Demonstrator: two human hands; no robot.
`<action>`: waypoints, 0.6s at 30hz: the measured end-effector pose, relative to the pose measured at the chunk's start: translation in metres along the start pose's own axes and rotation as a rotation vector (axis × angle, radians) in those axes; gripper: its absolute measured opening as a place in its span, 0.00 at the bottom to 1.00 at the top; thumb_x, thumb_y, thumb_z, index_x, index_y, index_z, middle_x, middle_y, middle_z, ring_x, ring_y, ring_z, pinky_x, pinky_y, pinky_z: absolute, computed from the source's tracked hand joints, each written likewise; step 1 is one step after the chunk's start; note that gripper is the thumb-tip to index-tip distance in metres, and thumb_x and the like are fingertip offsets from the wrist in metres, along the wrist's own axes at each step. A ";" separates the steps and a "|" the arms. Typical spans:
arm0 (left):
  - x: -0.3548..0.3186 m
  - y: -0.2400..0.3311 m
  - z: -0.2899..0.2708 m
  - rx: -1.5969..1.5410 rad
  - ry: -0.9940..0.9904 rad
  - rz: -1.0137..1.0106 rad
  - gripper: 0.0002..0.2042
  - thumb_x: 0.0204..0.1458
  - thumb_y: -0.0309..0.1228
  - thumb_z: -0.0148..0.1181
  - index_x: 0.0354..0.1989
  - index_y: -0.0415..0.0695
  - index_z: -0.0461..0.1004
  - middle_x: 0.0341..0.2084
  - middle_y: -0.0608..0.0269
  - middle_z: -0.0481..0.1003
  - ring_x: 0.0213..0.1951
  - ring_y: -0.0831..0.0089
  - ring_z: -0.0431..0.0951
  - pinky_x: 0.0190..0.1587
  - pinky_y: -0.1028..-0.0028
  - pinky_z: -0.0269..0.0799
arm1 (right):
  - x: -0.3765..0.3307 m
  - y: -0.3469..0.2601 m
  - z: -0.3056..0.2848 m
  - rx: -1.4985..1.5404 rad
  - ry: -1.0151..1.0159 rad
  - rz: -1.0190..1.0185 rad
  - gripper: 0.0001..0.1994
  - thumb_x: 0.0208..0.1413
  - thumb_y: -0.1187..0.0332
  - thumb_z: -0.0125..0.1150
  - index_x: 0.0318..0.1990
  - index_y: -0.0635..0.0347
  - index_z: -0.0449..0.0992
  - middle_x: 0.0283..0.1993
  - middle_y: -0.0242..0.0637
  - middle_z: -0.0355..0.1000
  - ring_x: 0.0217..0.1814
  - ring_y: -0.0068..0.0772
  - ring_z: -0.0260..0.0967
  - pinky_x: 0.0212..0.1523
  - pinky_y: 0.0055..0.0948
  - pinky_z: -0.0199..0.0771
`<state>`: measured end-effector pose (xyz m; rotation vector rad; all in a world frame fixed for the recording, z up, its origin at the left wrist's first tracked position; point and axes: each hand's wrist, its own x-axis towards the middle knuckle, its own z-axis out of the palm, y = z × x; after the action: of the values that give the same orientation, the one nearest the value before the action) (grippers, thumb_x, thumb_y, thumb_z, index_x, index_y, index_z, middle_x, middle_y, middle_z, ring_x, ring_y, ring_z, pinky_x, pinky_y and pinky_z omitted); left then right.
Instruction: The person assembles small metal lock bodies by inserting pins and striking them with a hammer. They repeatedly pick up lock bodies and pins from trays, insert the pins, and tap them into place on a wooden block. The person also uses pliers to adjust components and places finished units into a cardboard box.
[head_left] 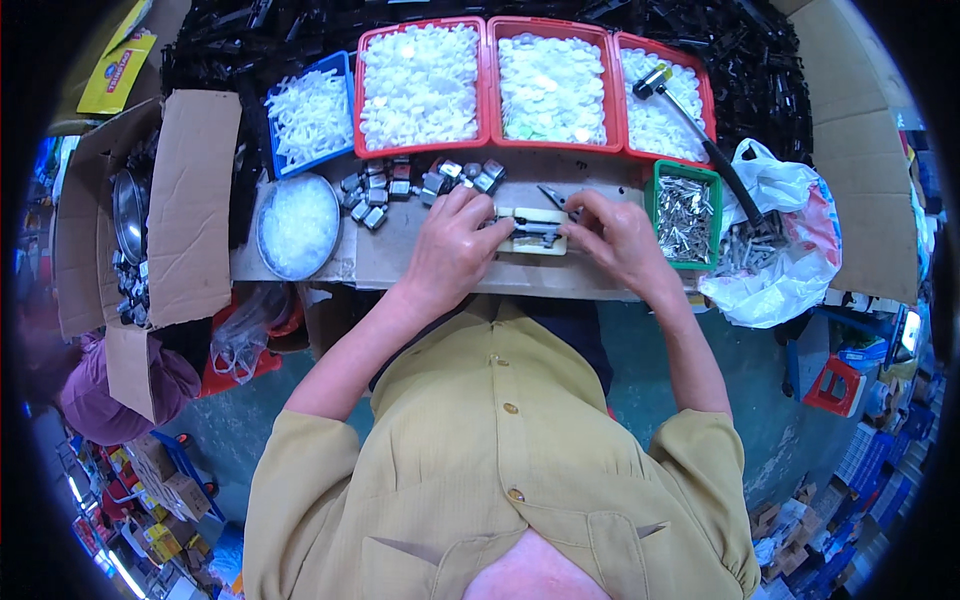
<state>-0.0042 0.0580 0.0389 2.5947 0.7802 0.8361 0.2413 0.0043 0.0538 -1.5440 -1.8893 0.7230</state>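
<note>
The small cream-coloured plastic block (pixel 532 231) with a dark metal piece set on top lies on the brown cardboard work surface (pixel 420 262), right in front of me, between my two hands. I judge it light, stiff and a little slick, so it is best pinched by its short ends. My left hand (pixel 452 246) has its fingers curled down onto the block's left end, closed on it. My right hand (pixel 618 240) presses thumb and fingertips together at the right end, near the dark metal part; what exactly they pinch I cannot tell. Small silver metal cubes (pixel 420 182) lie just beyond my left hand, and a green tray of metal pins (pixel 684 216) sits beside my right.
</note>
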 end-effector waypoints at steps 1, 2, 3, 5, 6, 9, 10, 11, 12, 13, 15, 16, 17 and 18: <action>-0.001 -0.001 0.001 -0.001 -0.003 -0.015 0.12 0.40 0.21 0.66 0.36 0.42 0.81 0.28 0.59 0.70 0.36 0.60 0.71 0.39 0.64 0.69 | 0.008 -0.002 -0.008 -0.023 0.007 -0.032 0.10 0.54 0.70 0.67 0.40 0.63 0.74 0.24 0.44 0.73 0.26 0.41 0.74 0.29 0.35 0.71; -0.002 -0.002 0.001 -0.010 -0.008 -0.031 0.12 0.40 0.21 0.66 0.36 0.42 0.81 0.28 0.59 0.70 0.36 0.60 0.71 0.38 0.64 0.69 | 0.017 -0.009 -0.022 -0.028 0.046 0.004 0.12 0.53 0.69 0.68 0.42 0.62 0.75 0.25 0.42 0.73 0.25 0.36 0.74 0.30 0.33 0.72; -0.003 -0.002 0.000 -0.019 -0.013 -0.048 0.12 0.40 0.21 0.66 0.36 0.41 0.81 0.28 0.59 0.70 0.36 0.60 0.71 0.38 0.64 0.69 | 0.029 0.002 -0.033 -0.020 0.098 -0.020 0.11 0.54 0.68 0.68 0.43 0.62 0.76 0.26 0.40 0.74 0.25 0.34 0.73 0.30 0.32 0.73; -0.002 0.000 -0.001 -0.053 -0.025 -0.075 0.10 0.43 0.21 0.67 0.37 0.41 0.81 0.29 0.58 0.71 0.36 0.60 0.72 0.38 0.64 0.69 | 0.055 0.012 -0.066 -0.172 0.260 -0.084 0.09 0.57 0.69 0.64 0.43 0.63 0.77 0.34 0.44 0.77 0.32 0.37 0.76 0.34 0.32 0.74; -0.002 0.001 -0.001 -0.077 -0.022 -0.084 0.10 0.44 0.22 0.67 0.37 0.41 0.81 0.29 0.58 0.71 0.36 0.60 0.72 0.38 0.64 0.69 | 0.070 0.035 -0.082 -0.292 0.333 -0.121 0.08 0.58 0.71 0.62 0.44 0.62 0.78 0.37 0.45 0.77 0.37 0.40 0.78 0.36 0.33 0.75; -0.002 0.003 -0.005 -0.131 -0.003 -0.130 0.11 0.46 0.23 0.68 0.39 0.40 0.80 0.34 0.56 0.73 0.38 0.59 0.73 0.40 0.63 0.70 | 0.110 0.082 -0.125 -0.766 0.502 -0.125 0.11 0.54 0.72 0.64 0.46 0.57 0.79 0.45 0.42 0.75 0.44 0.46 0.76 0.44 0.42 0.78; -0.001 0.003 -0.006 -0.138 0.012 -0.133 0.11 0.46 0.23 0.68 0.40 0.40 0.80 0.36 0.56 0.73 0.39 0.59 0.73 0.41 0.63 0.70 | 0.119 0.091 -0.134 -0.876 0.533 -0.098 0.11 0.55 0.71 0.64 0.46 0.55 0.80 0.45 0.42 0.74 0.48 0.45 0.74 0.45 0.43 0.78; -0.002 0.003 -0.007 -0.146 0.027 -0.137 0.12 0.46 0.23 0.68 0.40 0.40 0.80 0.37 0.55 0.74 0.40 0.59 0.74 0.41 0.63 0.71 | 0.127 0.100 -0.141 -0.987 0.561 -0.071 0.10 0.56 0.69 0.63 0.46 0.54 0.80 0.45 0.42 0.74 0.51 0.44 0.73 0.46 0.44 0.78; -0.003 0.002 -0.009 -0.153 0.027 -0.144 0.13 0.46 0.23 0.68 0.41 0.40 0.80 0.39 0.54 0.74 0.41 0.58 0.74 0.43 0.63 0.71 | 0.133 0.110 -0.150 -0.950 0.558 -0.055 0.11 0.57 0.67 0.64 0.46 0.54 0.80 0.46 0.41 0.74 0.53 0.43 0.73 0.46 0.44 0.78; -0.004 0.001 -0.011 -0.156 0.043 -0.150 0.13 0.46 0.23 0.69 0.41 0.40 0.80 0.39 0.54 0.74 0.41 0.57 0.74 0.43 0.63 0.71 | 0.141 0.114 -0.157 -0.910 0.552 -0.045 0.11 0.57 0.65 0.64 0.47 0.54 0.80 0.46 0.40 0.75 0.54 0.42 0.72 0.46 0.44 0.78; -0.004 -0.001 -0.014 -0.163 0.075 -0.157 0.13 0.46 0.23 0.69 0.41 0.40 0.80 0.39 0.54 0.74 0.42 0.57 0.74 0.43 0.63 0.71 | 0.153 0.123 -0.164 -0.926 0.541 -0.006 0.12 0.57 0.62 0.65 0.47 0.53 0.81 0.48 0.39 0.75 0.55 0.42 0.71 0.46 0.45 0.77; -0.006 -0.003 -0.014 -0.161 0.076 -0.165 0.13 0.45 0.22 0.69 0.42 0.40 0.80 0.39 0.53 0.74 0.42 0.57 0.74 0.43 0.63 0.71 | 0.160 0.116 -0.161 -0.978 0.532 0.023 0.13 0.57 0.60 0.65 0.46 0.54 0.81 0.49 0.38 0.75 0.55 0.41 0.71 0.46 0.45 0.77; -0.005 -0.004 -0.015 -0.158 0.080 -0.167 0.13 0.45 0.22 0.69 0.42 0.40 0.80 0.39 0.53 0.74 0.42 0.57 0.74 0.43 0.63 0.71 | 0.166 0.112 -0.157 -1.030 0.523 0.054 0.14 0.57 0.59 0.66 0.46 0.54 0.81 0.50 0.38 0.75 0.55 0.41 0.71 0.46 0.46 0.77; -0.004 -0.005 -0.016 -0.155 0.084 -0.169 0.13 0.45 0.22 0.69 0.42 0.40 0.80 0.39 0.53 0.74 0.42 0.57 0.74 0.43 0.63 0.71 | 0.173 0.113 -0.155 -1.106 0.483 0.068 0.15 0.56 0.57 0.67 0.46 0.55 0.81 0.50 0.36 0.76 0.56 0.41 0.71 0.46 0.48 0.76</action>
<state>-0.0185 0.0617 0.0477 2.3351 0.9061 0.9203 0.4030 0.2017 0.0948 -2.1210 -1.8988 -0.7953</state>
